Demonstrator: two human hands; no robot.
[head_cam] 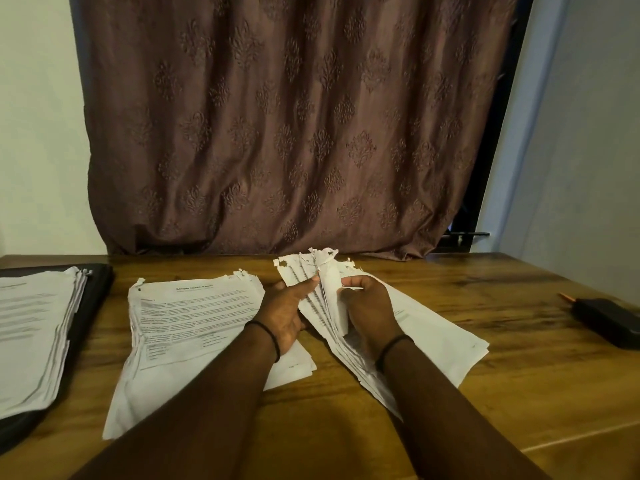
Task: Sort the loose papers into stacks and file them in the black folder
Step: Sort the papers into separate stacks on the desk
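Observation:
Three lots of printed white paper lie on the wooden table (467,299). A stack (31,327) rests on the open black folder (93,299) at the far left. A second stack (194,320) lies in the middle. To its right a ragged-edged pile (433,337) is fanned out. My left hand (284,313) holds several of that pile's sheets, thumb on top near their torn upper edge. My right hand (367,310) pinches a raised sheet (329,282) of the same pile between thumb and fingers.
A small black case (606,320) with an orange-tipped pen (566,297) beside it lies near the table's right edge. A brown patterned curtain (294,126) hangs right behind the table's far edge. White walls stand on both sides.

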